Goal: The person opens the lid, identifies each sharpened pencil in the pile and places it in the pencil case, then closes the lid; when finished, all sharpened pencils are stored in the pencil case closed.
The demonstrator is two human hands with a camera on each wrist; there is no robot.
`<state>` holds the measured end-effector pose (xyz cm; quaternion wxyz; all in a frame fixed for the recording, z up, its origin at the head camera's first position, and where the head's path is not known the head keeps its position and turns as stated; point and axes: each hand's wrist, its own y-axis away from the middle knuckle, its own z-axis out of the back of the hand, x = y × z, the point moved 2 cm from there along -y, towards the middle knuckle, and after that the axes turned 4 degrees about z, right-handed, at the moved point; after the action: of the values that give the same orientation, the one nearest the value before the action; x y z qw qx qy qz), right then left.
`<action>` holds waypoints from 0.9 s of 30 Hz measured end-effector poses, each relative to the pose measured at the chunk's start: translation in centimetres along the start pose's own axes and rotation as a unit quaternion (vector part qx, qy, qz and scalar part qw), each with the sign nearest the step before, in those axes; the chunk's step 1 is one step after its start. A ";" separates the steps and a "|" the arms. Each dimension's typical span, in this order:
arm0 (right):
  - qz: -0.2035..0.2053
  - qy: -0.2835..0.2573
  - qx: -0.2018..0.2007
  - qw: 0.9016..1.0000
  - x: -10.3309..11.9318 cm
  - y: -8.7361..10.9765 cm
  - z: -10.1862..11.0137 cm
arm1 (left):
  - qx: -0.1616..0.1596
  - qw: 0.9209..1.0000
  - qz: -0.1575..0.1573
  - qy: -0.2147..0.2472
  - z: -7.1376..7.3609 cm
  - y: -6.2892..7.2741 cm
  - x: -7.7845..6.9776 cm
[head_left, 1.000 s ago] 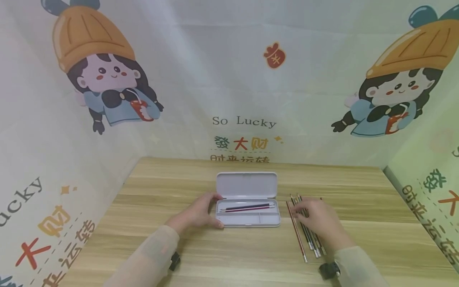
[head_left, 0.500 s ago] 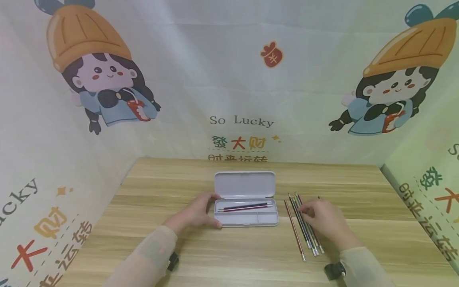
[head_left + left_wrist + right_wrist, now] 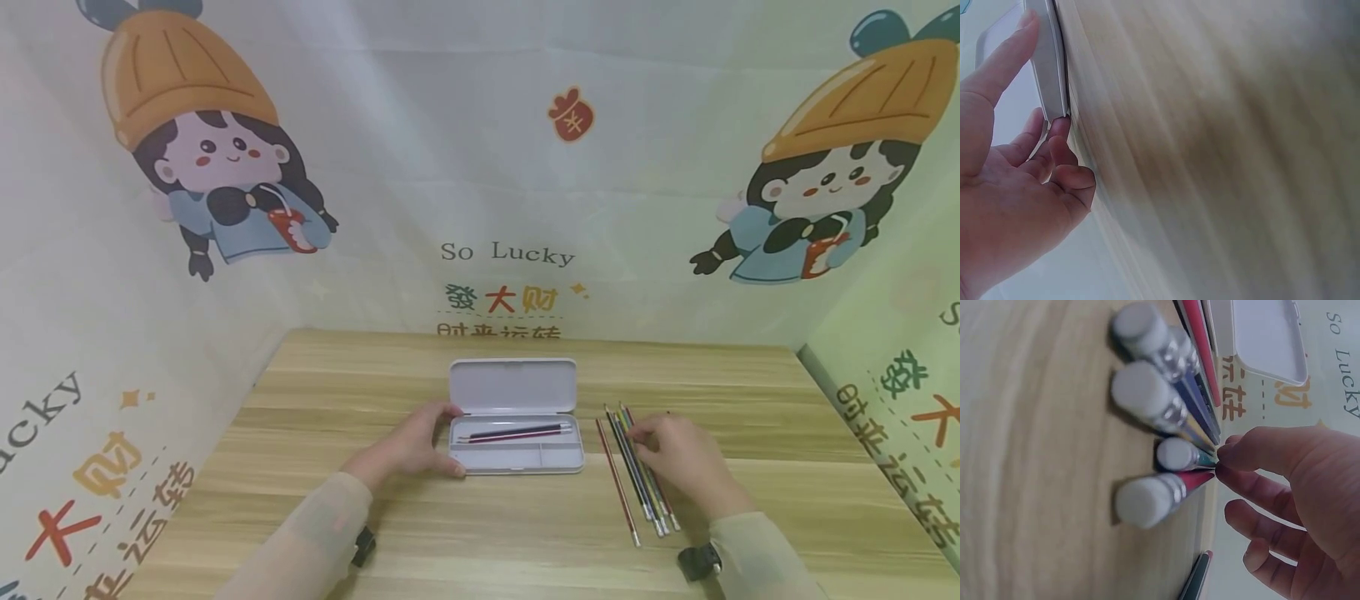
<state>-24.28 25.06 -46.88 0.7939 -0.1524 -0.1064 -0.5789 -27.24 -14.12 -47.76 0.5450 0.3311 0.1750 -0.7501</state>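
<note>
An open white pencil case point(image 3: 517, 460) lies on the table with two pencils point(image 3: 517, 433), one dark and one dark red, in its rear compartment. My left hand point(image 3: 408, 446) grips the left end of the case, thumb at the front corner and fingers at the back. To the right of the case is a row of pencils point(image 3: 636, 475) with white erasers towards me. My right hand point(image 3: 678, 454) reaches over this row; thumb and index finger pinch at a green pencil point(image 3: 1205, 460) beside a red pencil point(image 3: 1194, 480). The other right fingers are loosely curled.
A single reddish-brown pencil point(image 3: 618, 483) lies between the case and the row. Another dark pencil point(image 3: 1195, 578) is beyond the row, mostly hidden under my right hand in the head view. The wooden table point(image 3: 510, 542) meets a printed cloth backdrop point(image 3: 375, 300) at the back.
My right hand has moved slightly right over the row, from near the reddish-brown pencil to the pencils at the row's right side. The left hand stays on the case.
</note>
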 end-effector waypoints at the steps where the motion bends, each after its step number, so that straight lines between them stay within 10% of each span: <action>1: 0.000 -0.001 -0.001 1.000 0.0 0.0 0.0 | -0.001 1.000 -0.001 -0.001 0.0 0.0 0.0; 27: -0.017 -0.033 0.034 0.999 -0.1 -1.2 -0.1 | -0.007 1.000 0.005 0.001 -0.1 -0.2 0.1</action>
<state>-25.49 24.74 -46.90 0.7846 -0.1425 -0.1545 -0.5833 -27.37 -14.05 -47.94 0.5510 0.3292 0.1792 -0.7456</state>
